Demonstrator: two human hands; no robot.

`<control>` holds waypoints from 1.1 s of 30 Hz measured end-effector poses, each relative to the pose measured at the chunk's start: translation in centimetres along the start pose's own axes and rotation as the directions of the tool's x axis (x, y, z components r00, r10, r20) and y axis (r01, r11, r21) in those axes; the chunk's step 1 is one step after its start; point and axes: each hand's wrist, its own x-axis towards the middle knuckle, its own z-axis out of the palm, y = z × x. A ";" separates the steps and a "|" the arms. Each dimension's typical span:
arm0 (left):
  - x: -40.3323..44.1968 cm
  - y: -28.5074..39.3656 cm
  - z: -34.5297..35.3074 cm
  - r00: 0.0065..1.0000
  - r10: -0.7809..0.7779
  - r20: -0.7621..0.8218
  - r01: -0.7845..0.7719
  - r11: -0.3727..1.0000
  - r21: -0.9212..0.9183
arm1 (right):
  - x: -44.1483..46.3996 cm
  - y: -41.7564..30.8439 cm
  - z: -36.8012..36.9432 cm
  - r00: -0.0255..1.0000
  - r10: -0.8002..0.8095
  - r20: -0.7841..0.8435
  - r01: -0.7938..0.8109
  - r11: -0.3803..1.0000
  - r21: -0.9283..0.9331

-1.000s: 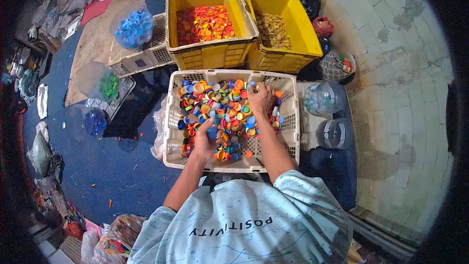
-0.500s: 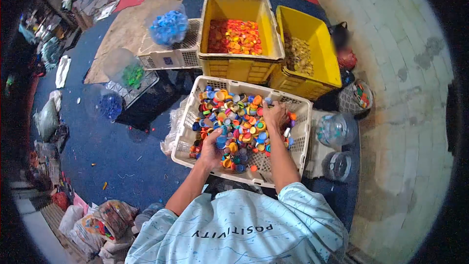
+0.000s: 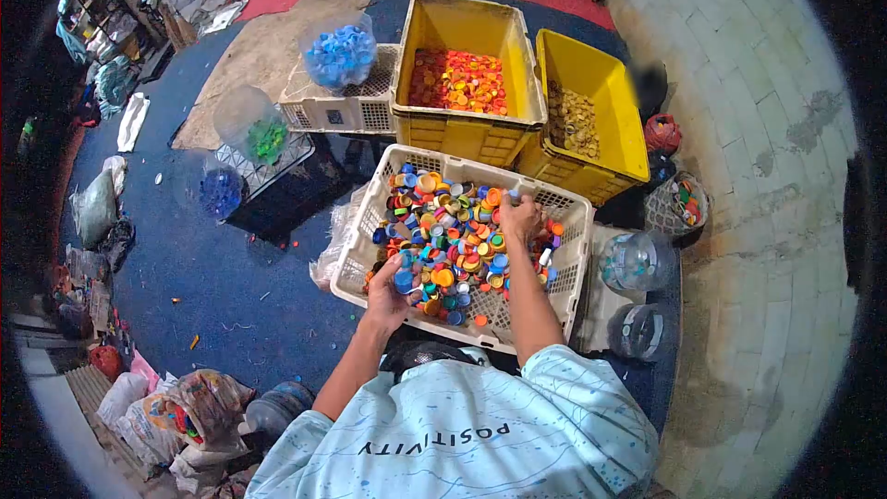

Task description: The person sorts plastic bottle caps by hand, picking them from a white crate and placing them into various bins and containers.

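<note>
A white plastic crate (image 3: 370, 288) holds a heap of mixed bottle caps (image 3: 453, 231). At the heap's left near side is my left hand (image 3: 386, 292), its fingers curled around blue caps (image 3: 403, 280). My right hand (image 3: 522, 219) is at the far right part of the heap, fingers bent down over the caps; a blue cap shows by its fingertips, and what else they hold is hidden. Bare perforated crate floor shows between my forearms.
Beyond the crate stand yellow bins, one with red and orange caps (image 3: 462, 83), one with pale caps (image 3: 573, 120). Clear containers with blue (image 3: 340, 57), green (image 3: 266, 141) and dark blue caps (image 3: 220, 192) are at left. Clear jugs (image 3: 637, 261) stand at right.
The whole view has shifted, so the crate and bins appear further right and rotated. My left hand has moved slightly toward the crate's left near edge; my right hand stays at the far right.
</note>
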 end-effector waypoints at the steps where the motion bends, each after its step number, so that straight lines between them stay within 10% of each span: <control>1: -0.2 0.1 -0.1 1.000 0.002 0.000 -0.002 1.000 -0.018 | 0.2 0.4 -0.3 0.999 0.015 0.047 -0.018 0.998 0.064; 6: -1.0 1.6 -0.4 0.996 0.065 0.059 -0.061 0.996 -0.062 | -3.0 -1.6 -3.0 0.911 0.102 0.398 -0.373 0.613 0.697; 8: -1.3 2.5 -0.9 0.994 0.094 0.050 -0.091 0.994 -0.063 | -5.6 -2.5 -4.1 0.745 -0.003 0.667 -0.664 0.103 0.741; 11: -1.7 4.7 -1.3 0.992 0.106 0.065 -0.095 0.984 -0.153 | -10.0 -6.0 -5.7 0.613 -0.041 0.789 -0.787 -0.112 0.606; 21: -3.3 16.1 -9.9 0.999 0.048 0.013 -0.046 0.993 -0.106 | -24.2 -22.0 -3.8 0.497 -0.314 0.809 -0.564 0.592 0.576; 26: -4.2 24.2 -16.7 0.989 0.096 -0.114 -0.078 0.986 0.150 | -31.4 -29.9 2.8 0.622 -0.491 0.610 -0.107 0.718 0.688; 33: -4.7 34.4 -21.3 0.989 0.048 -0.137 -0.031 0.992 0.124 | -36.6 -37.5 10.0 0.593 -0.407 0.695 -0.271 0.712 0.648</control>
